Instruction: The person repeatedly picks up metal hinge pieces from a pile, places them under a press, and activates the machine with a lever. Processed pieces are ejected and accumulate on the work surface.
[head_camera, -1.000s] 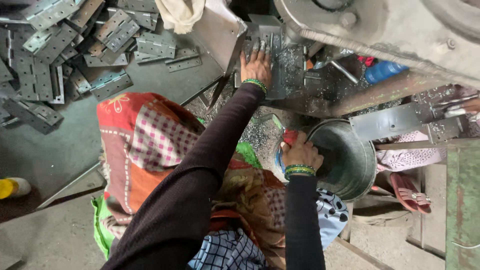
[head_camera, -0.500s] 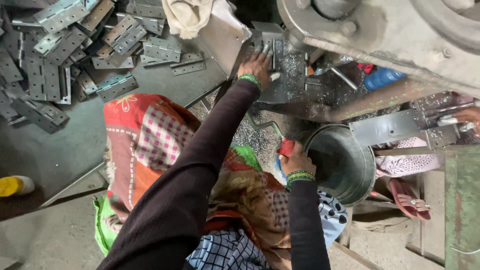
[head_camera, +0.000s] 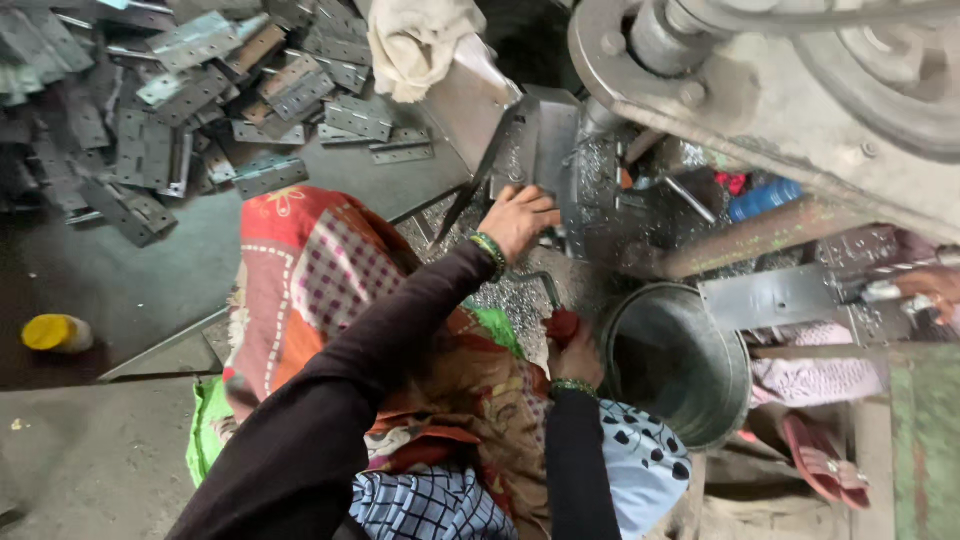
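My left hand (head_camera: 517, 217) reaches forward to the machine bed, its fingers curled over the lower edge of an upright grey metal plate (head_camera: 548, 140). Green bangles ring that wrist. Closer to me, my right hand (head_camera: 578, 357) is closed around a small red thing (head_camera: 563, 324) beside the rim of a round metal bucket (head_camera: 715, 400). What the red thing is cannot be made out. A thin bent metal rod (head_camera: 546, 285) lies between the two hands. Metal chips (head_camera: 505, 300) cover the surface under them.
A heap of punched hinge plates (head_camera: 190, 110) lies on the floor at far left, with a yellow-capped container (head_camera: 55, 332) below it. A white cloth (head_camera: 420, 45) hangs on the machine. A large flywheel (head_camera: 800, 70), a blue bottle (head_camera: 765, 197), a flat plate (head_camera: 770, 297) and a sandal (head_camera: 815, 462) are at right.
My left hand, earlier spread flat on the plate, has drawn back and curled at its lower edge. My right hand has shifted left, away from the bucket rim, holding the red thing.
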